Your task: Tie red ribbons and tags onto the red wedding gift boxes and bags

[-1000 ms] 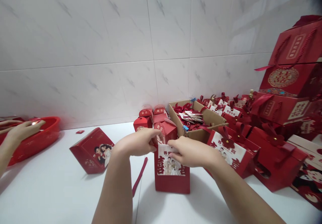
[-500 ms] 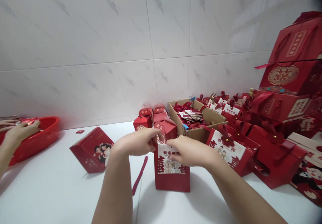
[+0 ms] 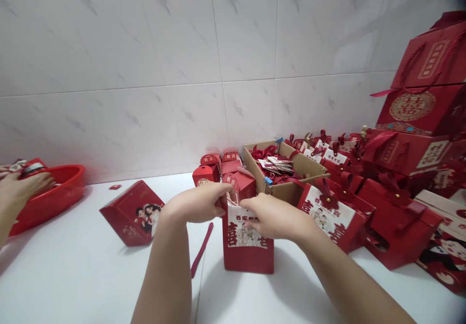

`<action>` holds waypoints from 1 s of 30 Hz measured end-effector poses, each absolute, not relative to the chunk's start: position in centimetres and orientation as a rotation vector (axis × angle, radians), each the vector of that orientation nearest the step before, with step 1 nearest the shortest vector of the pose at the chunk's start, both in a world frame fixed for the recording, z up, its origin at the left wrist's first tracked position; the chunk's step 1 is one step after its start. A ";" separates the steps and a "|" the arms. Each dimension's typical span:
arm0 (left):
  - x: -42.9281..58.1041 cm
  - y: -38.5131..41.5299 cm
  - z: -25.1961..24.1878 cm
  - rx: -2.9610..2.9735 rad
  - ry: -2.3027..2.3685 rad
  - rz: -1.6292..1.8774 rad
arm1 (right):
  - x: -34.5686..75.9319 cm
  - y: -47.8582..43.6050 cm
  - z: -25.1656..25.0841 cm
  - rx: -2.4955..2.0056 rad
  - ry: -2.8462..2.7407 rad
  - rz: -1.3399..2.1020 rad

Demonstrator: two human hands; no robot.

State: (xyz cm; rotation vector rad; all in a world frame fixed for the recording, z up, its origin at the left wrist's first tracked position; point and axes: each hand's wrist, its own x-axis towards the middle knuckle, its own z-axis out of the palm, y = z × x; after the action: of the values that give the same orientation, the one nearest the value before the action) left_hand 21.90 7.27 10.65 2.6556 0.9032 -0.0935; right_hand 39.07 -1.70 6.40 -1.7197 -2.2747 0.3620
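Note:
Upright on the white table stands a red gift box (image 3: pixel 249 260), its upper front covered by a white card (image 3: pixel 249 229) printed with a couple and red characters. My left hand (image 3: pixel 213 200) pinches the top left corner of the box, fingers curled. From the right, my right hand (image 3: pixel 267 214) grips the top edge and card between thumb and fingers. What lies behind the fingers at the top is hidden. A dark red ribbon strip (image 3: pixel 202 250) lies flat on the table, left of the box.
A red box (image 3: pixel 133 213) rests tilted at left. Another person's hand (image 3: pixel 24 185) holds a packet over a red basin (image 3: pixel 65 197). Behind my hands are small red boxes (image 3: pixel 209 172) and a cardboard box (image 3: pixel 309 170) of ribbons and cards. Finished-looking gift boxes (image 3: pixel 400 222) and stacked boxes (image 3: pixel 411 110) crowd the right.
My hands keep their hold at the top of the box with hardly any movement. At the far left, the other person's hands have shifted with the packet.

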 end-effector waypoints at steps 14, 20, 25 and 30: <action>21.7 7.0 10.9 2.615 0.882 -0.089 | 39.2 -1.8 6.7 -1.744 -2.292 0.421; 21.2 5.3 11.9 2.672 0.949 0.050 | 39.0 -2.0 7.1 -1.816 -2.257 0.459; 23.5 4.9 11.2 2.680 0.830 -0.088 | 38.7 -1.9 6.7 -1.840 -2.204 0.461; 24.5 5.6 10.6 2.632 0.877 -0.085 | 41.4 -3.6 8.4 -1.773 -2.165 0.513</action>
State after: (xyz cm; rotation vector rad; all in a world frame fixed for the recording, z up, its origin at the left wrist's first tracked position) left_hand 24.48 5.61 10.59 2.6316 0.8769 -0.0848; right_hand 41.36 -3.64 8.38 -1.7726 -2.1651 0.5128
